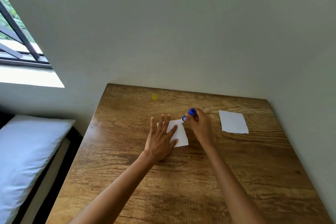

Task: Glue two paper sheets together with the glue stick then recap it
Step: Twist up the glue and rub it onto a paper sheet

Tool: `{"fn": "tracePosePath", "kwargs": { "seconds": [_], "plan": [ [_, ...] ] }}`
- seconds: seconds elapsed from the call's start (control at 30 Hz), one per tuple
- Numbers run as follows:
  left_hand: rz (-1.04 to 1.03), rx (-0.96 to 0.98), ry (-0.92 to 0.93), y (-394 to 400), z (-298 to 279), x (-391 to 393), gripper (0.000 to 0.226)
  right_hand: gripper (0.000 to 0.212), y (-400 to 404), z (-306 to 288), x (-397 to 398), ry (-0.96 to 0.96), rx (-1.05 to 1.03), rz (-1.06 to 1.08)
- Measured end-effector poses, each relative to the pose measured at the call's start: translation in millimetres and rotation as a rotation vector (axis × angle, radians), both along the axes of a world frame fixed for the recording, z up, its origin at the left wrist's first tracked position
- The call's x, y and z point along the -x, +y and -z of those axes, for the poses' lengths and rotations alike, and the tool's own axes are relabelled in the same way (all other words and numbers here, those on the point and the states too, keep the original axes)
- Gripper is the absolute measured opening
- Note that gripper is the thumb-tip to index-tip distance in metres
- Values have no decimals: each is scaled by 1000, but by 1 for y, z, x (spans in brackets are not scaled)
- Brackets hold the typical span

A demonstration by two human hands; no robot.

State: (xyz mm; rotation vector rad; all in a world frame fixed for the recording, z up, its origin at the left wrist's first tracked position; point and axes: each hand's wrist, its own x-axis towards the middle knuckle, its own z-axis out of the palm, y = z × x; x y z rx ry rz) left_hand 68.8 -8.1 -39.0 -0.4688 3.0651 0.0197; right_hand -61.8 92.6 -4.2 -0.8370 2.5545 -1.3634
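Glue stick [188, 115] gripped in right hand [200, 125], tip at far corner of paper sheet [179, 135]; left hand [161, 139] splayed flat pins it mid-table. Advice: light, even strokes out to edges. Second sheet [233, 122] toward right edge; yellow cap [154, 96] near far edge.

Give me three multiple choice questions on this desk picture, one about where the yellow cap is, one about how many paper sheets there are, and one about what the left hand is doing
1. Where is the small yellow plastic cap?
A. On the glue stick
B. Standing alone near the wooden table's far edge
C. On a paper sheet

2. How many white paper sheets are on the table?
A. One
B. Two
C. Four

3. What is the left hand doing?
A. Pressing flat on a sheet
B. Gripping the cap
C. Hanging off the table

Answers:
1 B, the cap stands apart from everything.
2 B, the near white sheet lies under the left hand, the other white sheet lies to the right.
3 A, straight fingers lie on the sheet while the right hand holds the blue-ended glue stick to its corner.
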Motion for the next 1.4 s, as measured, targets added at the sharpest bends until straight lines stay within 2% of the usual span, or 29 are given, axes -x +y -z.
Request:
{"fn": "tracePosePath", "kwargs": {
  "seconds": [0.43,0.67,1.13,1.4],
  "plan": [
    [-27,-29,-40,-5,-6,1,64,26,-12,4,1,69,-60,-42],
    [-42,-46,-55,-7,-6,0,67,33,4,5,-12,90,-72,-43],
    [-42,-67,-43,-8,-5,-1,70,32,51,8,-45,89,-75,24],
    [-43,-98,-20,-8,-4,-1,70,35,37,-3,-35,115,-80,28]
  ]
}}
